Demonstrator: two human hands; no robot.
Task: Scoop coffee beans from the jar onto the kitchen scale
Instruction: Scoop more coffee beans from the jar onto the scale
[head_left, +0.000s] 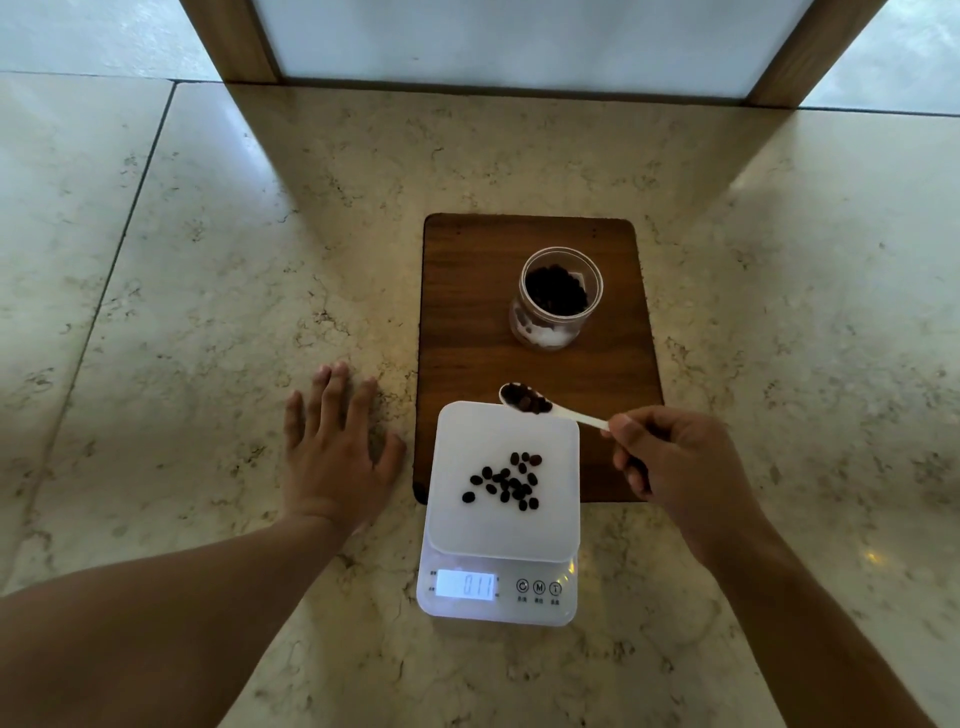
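A clear open jar (558, 299) with dark coffee beans inside stands on a brown wooden board (467, 312). In front of it sits a white kitchen scale (498, 530), its display reading 0.11, with several coffee beans (506, 480) scattered on the platform. My right hand (675, 462) is shut on the handle of a white spoon (550, 408). The spoon's bowl holds beans and hovers over the scale's far edge. My left hand (337, 447) lies flat on the counter, fingers spread, left of the scale and board.
The marble counter (208, 260) stretches wide on both sides. A wooden-framed frosted panel (519, 41) rises at the back edge, behind the board.
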